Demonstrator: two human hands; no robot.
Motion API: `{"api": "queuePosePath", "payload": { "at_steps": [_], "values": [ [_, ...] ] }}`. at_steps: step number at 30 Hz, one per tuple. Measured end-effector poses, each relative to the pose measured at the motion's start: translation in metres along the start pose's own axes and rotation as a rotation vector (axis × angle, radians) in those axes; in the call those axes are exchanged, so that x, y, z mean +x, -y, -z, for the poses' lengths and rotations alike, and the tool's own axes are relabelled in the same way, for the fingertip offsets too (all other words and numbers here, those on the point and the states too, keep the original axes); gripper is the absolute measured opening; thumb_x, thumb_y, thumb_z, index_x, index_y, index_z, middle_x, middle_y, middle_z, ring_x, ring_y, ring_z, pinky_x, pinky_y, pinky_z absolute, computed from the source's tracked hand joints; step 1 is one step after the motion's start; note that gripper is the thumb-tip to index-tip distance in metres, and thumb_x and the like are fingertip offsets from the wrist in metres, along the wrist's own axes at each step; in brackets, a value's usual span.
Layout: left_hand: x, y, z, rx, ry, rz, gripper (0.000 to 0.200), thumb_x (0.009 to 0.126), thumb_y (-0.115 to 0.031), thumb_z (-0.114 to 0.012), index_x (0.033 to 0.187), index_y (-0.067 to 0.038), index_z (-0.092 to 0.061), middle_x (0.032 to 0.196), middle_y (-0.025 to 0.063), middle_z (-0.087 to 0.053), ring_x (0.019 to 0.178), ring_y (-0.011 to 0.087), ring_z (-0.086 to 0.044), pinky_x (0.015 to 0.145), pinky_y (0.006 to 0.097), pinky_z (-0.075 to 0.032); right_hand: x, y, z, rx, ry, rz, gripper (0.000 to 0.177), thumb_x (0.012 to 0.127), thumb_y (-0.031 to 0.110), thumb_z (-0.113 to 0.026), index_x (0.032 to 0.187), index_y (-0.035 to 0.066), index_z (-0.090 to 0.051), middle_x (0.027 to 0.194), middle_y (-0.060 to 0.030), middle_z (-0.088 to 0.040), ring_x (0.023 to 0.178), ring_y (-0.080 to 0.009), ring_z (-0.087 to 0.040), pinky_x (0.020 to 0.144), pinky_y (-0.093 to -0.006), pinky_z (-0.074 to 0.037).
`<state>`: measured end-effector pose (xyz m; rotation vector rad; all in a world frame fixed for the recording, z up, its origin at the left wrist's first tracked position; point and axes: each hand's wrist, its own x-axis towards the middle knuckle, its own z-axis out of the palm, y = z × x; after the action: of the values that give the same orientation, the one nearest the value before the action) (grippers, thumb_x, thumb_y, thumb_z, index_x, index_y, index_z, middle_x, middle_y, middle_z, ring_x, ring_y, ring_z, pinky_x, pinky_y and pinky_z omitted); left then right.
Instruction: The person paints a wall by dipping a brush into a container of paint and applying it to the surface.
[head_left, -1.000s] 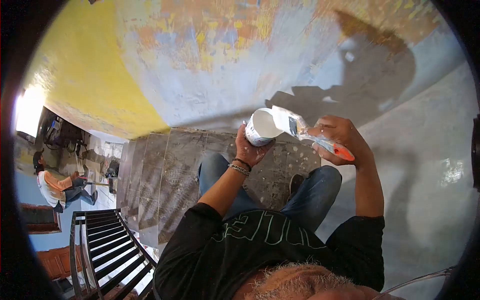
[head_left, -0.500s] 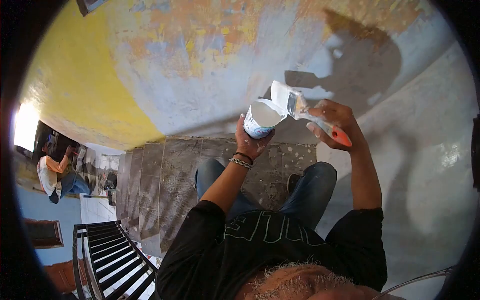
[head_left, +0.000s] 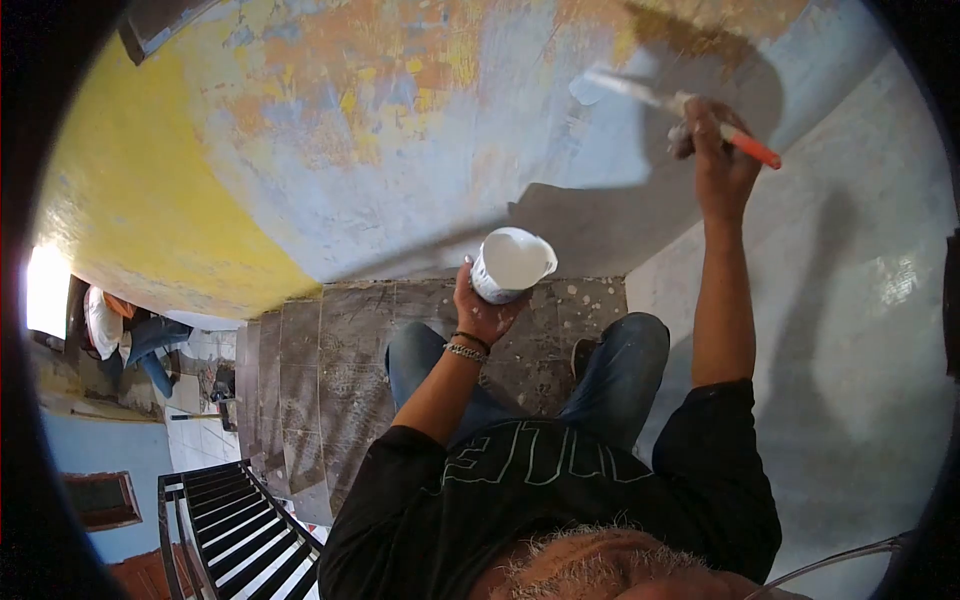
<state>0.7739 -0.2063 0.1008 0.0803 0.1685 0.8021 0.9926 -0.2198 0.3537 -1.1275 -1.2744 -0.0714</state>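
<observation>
My left hand [head_left: 488, 312] is wrapped round a small white paint cup [head_left: 513, 264], held tilted over the tiled steps with its mouth facing up. White paint coats its inside. A paintbrush [head_left: 752, 147] with an orange-tipped handle is gripped in my right hand [head_left: 716, 140], raised in front of the wall. The white bristles point left, right at a fresh pale patch [head_left: 586, 92] on the wall [head_left: 420, 190]. That wall is patchy with yellow, orange and pale blue-white.
Brown tiled steps [head_left: 345, 385] run below and to the left, spotted with paint. A black metal railing [head_left: 225, 525] stands at lower left. Beyond it, a person [head_left: 140, 335] in jeans is bent over near a bright opening. A grey-white wall [head_left: 850, 330] rises on my right.
My right hand has moved the brush up, away from the cup's rim and over to the wall. The cup has dropped slightly lower in view. The person at far left has shifted posture.
</observation>
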Motion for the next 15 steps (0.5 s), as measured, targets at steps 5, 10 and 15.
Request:
{"api": "queuePosePath", "payload": {
  "at_steps": [5, 10, 15],
  "values": [
    [-0.037, -0.001, 0.004, 0.006, -0.179, -0.03, 0.06, 0.079, -0.059, -0.046, 0.12, -0.015, -0.048, 0.116, 0.0097, -0.052, 0.103, 0.0288, -0.052, 0.079, 0.042, -0.047, -0.055, -0.052, -0.019, 0.007, 0.218, -0.256, 0.027, 0.079, 0.027, -0.068, 0.073, 0.002, -0.062, 0.053, -0.0005, -0.055, 0.045, -0.0054, -0.051, 0.041, -0.0214, -0.041],
    [-0.055, -0.007, 0.025, -0.012, -0.206, -0.039, 0.064, 0.079, -0.06, -0.045, 0.121, -0.013, -0.047, 0.116, 0.0126, -0.051, 0.102, 0.031, -0.053, 0.08, 0.0431, -0.048, -0.001, -0.043, -0.019, -0.079, 0.098, 0.006, 0.023, 0.081, 0.023, -0.066, 0.074, 0.001, -0.062, 0.056, -0.0013, -0.056, 0.047, -0.0061, -0.051, 0.041, -0.0211, -0.041],
    [-0.069, -0.013, 0.029, -0.005, -0.219, -0.092, 0.067, 0.078, -0.062, -0.045, 0.122, -0.012, -0.046, 0.115, 0.013, -0.052, 0.101, 0.0305, -0.053, 0.079, 0.0426, -0.048, 0.018, 0.019, -0.01, 0.006, -0.017, 0.105, 0.018, 0.083, 0.018, -0.063, 0.085, 0.0, -0.063, 0.063, -0.0024, -0.059, 0.049, -0.0056, -0.051, 0.043, -0.0201, -0.04]
  ]
}}
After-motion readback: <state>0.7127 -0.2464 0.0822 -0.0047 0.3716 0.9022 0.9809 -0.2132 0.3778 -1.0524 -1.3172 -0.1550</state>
